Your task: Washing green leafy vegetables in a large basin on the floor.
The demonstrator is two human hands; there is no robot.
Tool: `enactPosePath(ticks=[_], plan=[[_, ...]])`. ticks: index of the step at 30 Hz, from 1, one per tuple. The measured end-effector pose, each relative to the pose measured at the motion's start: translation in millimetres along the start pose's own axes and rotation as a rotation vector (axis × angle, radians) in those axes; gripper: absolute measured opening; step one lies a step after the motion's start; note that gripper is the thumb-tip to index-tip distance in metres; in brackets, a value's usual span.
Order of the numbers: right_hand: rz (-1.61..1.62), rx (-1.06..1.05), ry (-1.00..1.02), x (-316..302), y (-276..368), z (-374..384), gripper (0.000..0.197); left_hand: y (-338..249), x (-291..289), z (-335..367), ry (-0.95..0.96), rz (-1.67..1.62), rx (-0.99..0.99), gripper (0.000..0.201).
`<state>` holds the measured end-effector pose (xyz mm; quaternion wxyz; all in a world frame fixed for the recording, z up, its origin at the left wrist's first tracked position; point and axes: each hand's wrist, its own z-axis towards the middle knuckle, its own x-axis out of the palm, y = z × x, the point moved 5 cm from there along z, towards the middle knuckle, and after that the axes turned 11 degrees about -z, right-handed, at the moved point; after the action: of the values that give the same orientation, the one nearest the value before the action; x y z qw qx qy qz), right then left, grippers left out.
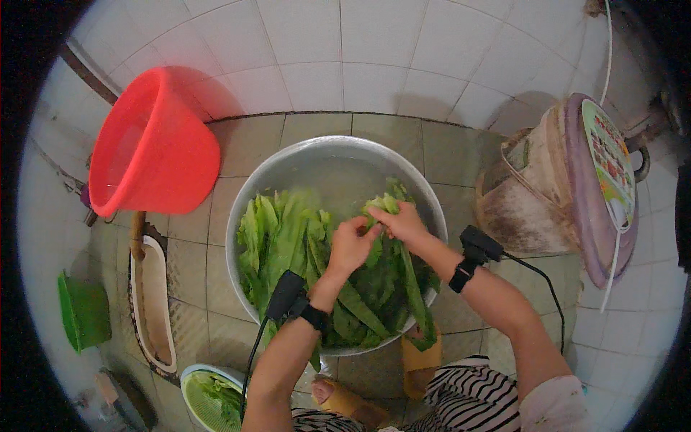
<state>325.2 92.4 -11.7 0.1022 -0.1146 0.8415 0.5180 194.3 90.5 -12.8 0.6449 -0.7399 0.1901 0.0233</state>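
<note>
A wide metal basin [342, 145] stands on the floor in front of me, with cloudy water [342, 173] at its far side. Long green leafy vegetables [288, 230] fill its near and left parts, some hanging over the near rim. My right hand [404, 222] is closed on a leafy green [389, 204] above the basin's right half. Close against it, my left hand [351, 246] has thumb and fingertips pinched together; what lies between them is too small to make out. Both wrists wear black straps with small devices.
A red bucket [183, 155] is at the far left. Below it are a white floor toilet [152, 302] and a green bin [85, 311]. A basket of greens [188, 389] sits near left. On the right stands a stained bucket [529, 187] beside a purple lid [586, 209].
</note>
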Motion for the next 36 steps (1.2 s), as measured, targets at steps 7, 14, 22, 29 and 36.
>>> enactPosePath(ticks=[7,14,22,29,36], plan=[[-0.397,-0.005,-0.225,-32.8,-30.1,19.6,0.038,7.3,-63.8,-5.9,-0.343,0.275,0.029,0.036],[-1.022,0.157,0.060,15.9,-53.0,19.8,0.039,20.3,-36.3,-13.1,-0.147,0.655,-0.090,0.046],[-0.545,-0.140,-0.284,-14.6,-37.6,15.0,0.040,20.5,-51.4,-15.1,-0.210,0.306,-0.096,0.040],[-0.075,-0.160,-0.002,0.1,4.5,-12.0,0.037,0.9,-25.6,-17.3,-0.115,0.007,-0.053,0.035],[-0.232,-0.135,-0.134,-13.7,9.7,-23.4,0.035,29.3,-19.6,-5.4,-0.046,-0.724,-0.265,0.034]])
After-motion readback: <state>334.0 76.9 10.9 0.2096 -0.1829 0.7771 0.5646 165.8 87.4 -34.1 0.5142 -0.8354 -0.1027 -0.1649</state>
